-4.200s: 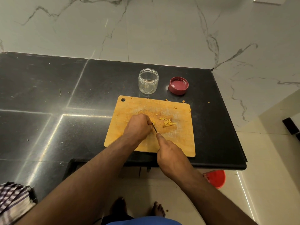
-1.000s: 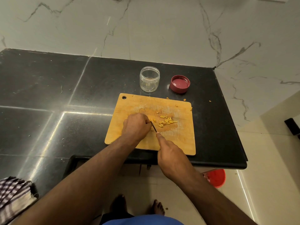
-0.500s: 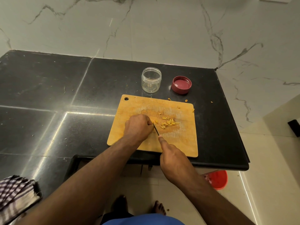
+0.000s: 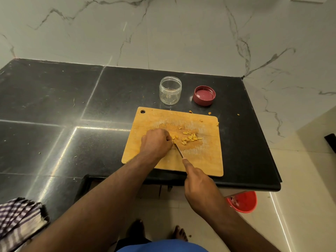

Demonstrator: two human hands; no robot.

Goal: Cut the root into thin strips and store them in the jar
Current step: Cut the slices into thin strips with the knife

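Observation:
A wooden cutting board [image 4: 149, 120] lies on the black counter, with a small heap of yellow root strips [image 4: 190, 138] near its middle. My left hand [image 4: 156, 142] has its fingers curled over a piece of root, which is hidden beneath them. My right hand [image 4: 199, 190] grips a knife [image 4: 179, 150], forefinger stretched along the blade's back, and the blade sits right beside my left fingertips. Behind the board stand a clear open jar [image 4: 170, 90] and its red lid [image 4: 204, 95], upside down.
A few root crumbs [image 4: 209, 113] lie on the black counter [image 4: 72, 106] past the board's far edge. A checked cloth [image 4: 17, 217] hangs at the lower left. A red bucket [image 4: 242, 201] stands on the floor below the counter's right end.
Both hands have stayed at the same spot on the board, with the knife blade shifting slightly beside the left fingers. The camera view has drifted a little.

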